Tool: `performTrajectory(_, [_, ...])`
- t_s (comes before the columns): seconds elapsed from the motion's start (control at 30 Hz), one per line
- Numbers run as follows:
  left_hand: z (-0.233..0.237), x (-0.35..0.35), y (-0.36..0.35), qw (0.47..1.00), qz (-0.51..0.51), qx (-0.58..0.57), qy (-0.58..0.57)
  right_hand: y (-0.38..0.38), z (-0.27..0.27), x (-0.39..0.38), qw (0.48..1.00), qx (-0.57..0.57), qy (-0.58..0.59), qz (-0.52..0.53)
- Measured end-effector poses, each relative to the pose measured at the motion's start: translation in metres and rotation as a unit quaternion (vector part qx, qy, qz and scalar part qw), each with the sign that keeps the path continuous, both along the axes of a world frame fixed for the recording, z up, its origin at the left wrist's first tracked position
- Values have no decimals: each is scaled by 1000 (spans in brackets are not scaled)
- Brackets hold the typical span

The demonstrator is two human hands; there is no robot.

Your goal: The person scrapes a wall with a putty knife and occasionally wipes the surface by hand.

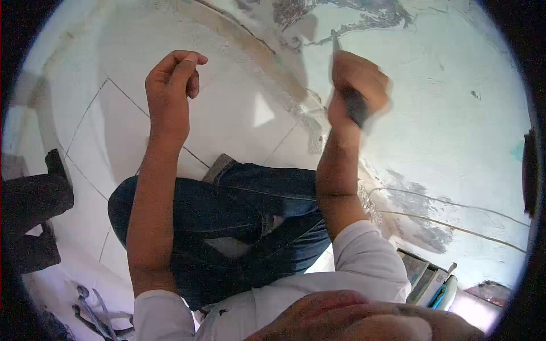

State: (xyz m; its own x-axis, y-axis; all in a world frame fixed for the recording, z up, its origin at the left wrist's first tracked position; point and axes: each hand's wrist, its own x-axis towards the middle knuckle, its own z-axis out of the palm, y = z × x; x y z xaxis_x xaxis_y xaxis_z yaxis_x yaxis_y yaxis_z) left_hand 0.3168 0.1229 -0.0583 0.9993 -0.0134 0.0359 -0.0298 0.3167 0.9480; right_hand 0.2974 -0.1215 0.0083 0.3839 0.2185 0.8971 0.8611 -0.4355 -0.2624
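My right hand is closed around the dark handle of a scraper, blurred by motion. Its thin blade sticks out past the fingers, seen nearly edge-on, with the tip right at the pale wall. Around the tip, grey rough patches mark the wall surface. My left hand is raised over the tiled floor, its fingers curled in and the thumb against the index finger, with nothing visible in it. My legs in dark jeans are folded below both hands.
A worn, crusty edge runs where wall meets floor. Two thin cables cross the wall at right. A box with tools stands at lower right. Dark objects lie at far left, with metal-looking pieces below.
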Motion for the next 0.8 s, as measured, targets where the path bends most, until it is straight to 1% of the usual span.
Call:
performTrajectory(0.03, [-3, -1, 2, 1000, 3, -1, 2, -5, 7, -5, 998, -8, -26, 49])
performTrajectory(0.1, [-7, -1, 10, 1000, 3, -13, 8, -2, -8, 4, 998, 13, -14, -52])
performTrajectory(0.13, [-6, 2, 6, 999, -3, -33, -2, -11, 2, 18, 990, -130, 52, -33])
performTrajectory(0.17, [-5, 0, 1, 999, -6, -37, -4, -9, -2, 15, 985, -156, 34, -64])
performTrajectory(0.23, [-5, 0, 1, 999, 14, -27, 29, 1, 1, 2, 999, 15, -25, -19])
performTrajectory(0.3, [-9, 0, 7, 999, 23, -25, 29, 6, 5, -4, 998, 44, -33, -12])
performTrajectory(0.37, [-9, 2, 4, 999, 16, -42, 2, -39, -29, 32, 996, -71, 41, -25])
performTrajectory(0.4, [-9, -1, 2, 999, 12, -44, 3, -33, -33, 31, 994, -73, 50, -58])
performTrajectory(0.43, [-7, -1, 2, 999, 4, -43, 3, -22, -27, 31, 995, -72, 42, -56])
performTrajectory(0.5, [-8, -2, 9, 999, 10, -38, 17, 13, -6, 10, 999, 35, 2, -29])
performTrajectory(0.53, [-5, -6, 9, 999, 23, -19, 20, 18, -3, -6, 996, 89, -7, -31])
performTrajectory(0.57, [-1, -3, 4, 999, 35, -7, 8, -3, -11, 14, 995, -53, 46, -70])
performTrajectory(0.6, [-1, -3, 3, 999, 30, -31, 11, -4, -17, 15, 996, -76, 16, -42])
performTrajectory(0.63, [0, -3, -1, 999, 27, -33, 8, 2, -19, 18, 995, -95, -13, -13])
performTrajectory(0.67, [1, -2, 0, 999, 20, -32, 13, 9, -8, 10, 999, -32, -25, 10])
performTrajectory(0.7, [-2, -5, 5, 999, 16, -31, 28, 17, 6, -4, 999, -33, -30, 21])
performTrajectory(0.73, [-1, -6, 5, 1000, 20, -20, 9, 17, 1, 3, 998, -11, -59, 4])
performTrajectory(0.77, [-3, -8, 6, 1000, 17, -19, 15, 11, -9, 14, 996, 11, -88, -21])
performTrajectory(0.8, [-5, -6, 5, 1000, 11, -24, 13, -9, -31, 27, 999, -16, -6, -35])
